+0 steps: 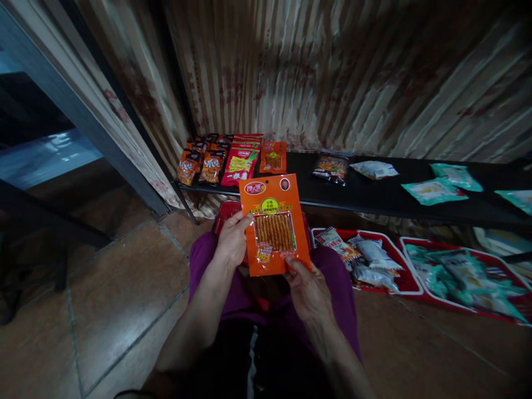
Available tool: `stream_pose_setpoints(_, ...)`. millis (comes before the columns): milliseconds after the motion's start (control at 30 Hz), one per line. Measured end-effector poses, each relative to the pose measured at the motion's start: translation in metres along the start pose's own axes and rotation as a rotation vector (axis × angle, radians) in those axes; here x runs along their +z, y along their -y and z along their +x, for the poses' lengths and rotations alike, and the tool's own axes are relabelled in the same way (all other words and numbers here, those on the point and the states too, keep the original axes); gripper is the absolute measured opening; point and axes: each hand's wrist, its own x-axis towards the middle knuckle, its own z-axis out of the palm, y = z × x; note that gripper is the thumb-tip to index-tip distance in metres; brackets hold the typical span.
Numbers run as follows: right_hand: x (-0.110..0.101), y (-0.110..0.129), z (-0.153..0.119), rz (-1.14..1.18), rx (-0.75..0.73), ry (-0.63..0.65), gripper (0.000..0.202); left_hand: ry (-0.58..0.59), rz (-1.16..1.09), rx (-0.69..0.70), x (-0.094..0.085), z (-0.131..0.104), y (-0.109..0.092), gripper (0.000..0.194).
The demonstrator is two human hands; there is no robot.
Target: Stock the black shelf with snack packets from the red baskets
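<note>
Currently one orange packet (276,197) is up in both hands, front towards the camera, short of the black shelf (302,176) and above the purple trousers (341,291). My left hand (233,238) is closed to a pinch on its left edge, thumb on the front, fingers mostly hidden behind; my right hand (306,284) pinches the bottom edge towards the right corner, thumb likewise in front. Shelf, left end: orange-and-black packets (211,165) in a close group, red packets (241,162) overlapping just beside them, then a single look-alike packet (273,157) next to the reds. I judge that end the furthest along. Further right it looks thinner: one dark packet (331,167), a white packet (374,169) near it, and a few teal packets (434,192), loosely spread. On the floor, the middle basket (410,280) holds mixed, mostly pale packs and the right basket (413,241) a heap of teal ones, so by my reckoning plenty is left off the shelf. A near basket (225,210) sits partly behind the held packet; I cannot tell its contents. The packet in hand is not yet set down.
</note>
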Motion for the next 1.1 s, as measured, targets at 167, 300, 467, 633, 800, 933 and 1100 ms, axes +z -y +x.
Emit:
stream_pose_setpoints(167,0.001,-0.001,-0.004,-0.047,0.035,0.045,0.019,-0.110,0.019,0.053,-0.001,0.006,0.004,0.024)
stream_pose_setpoints(300,-0.001,0.007,-0.004,-0.100,0.034,0.114,0.021,-0.122,0.063,0.070,-0.008,0.006,0.008,0.022)
stream_pose_setpoints(467,-0.004,0.025,0.005,-0.147,0.008,0.122,0.031,-0.062,0.096,0.067,-0.012,0.002,0.008,0.023)
stream_pose_setpoints(633,0.006,0.040,0.018,-0.196,-0.062,0.158,0.033,-0.017,0.148,0.044,-0.006,-0.006,0.010,0.025)
stream_pose_setpoints(800,0.015,0.044,0.028,-0.180,-0.084,0.164,0.029,0.009,0.177,0.013,-0.005,-0.010,0.014,0.025)
stream_pose_setpoints(933,0.017,0.041,0.030,-0.151,-0.088,0.125,0.025,0.006,0.168,0.012,-0.006,-0.010,0.015,0.023)
stream_pose_setpoints(1100,0.016,0.040,0.030,-0.145,-0.102,0.067,0.021,0.019,0.156,-0.005,-0.003,-0.010,0.016,0.025)
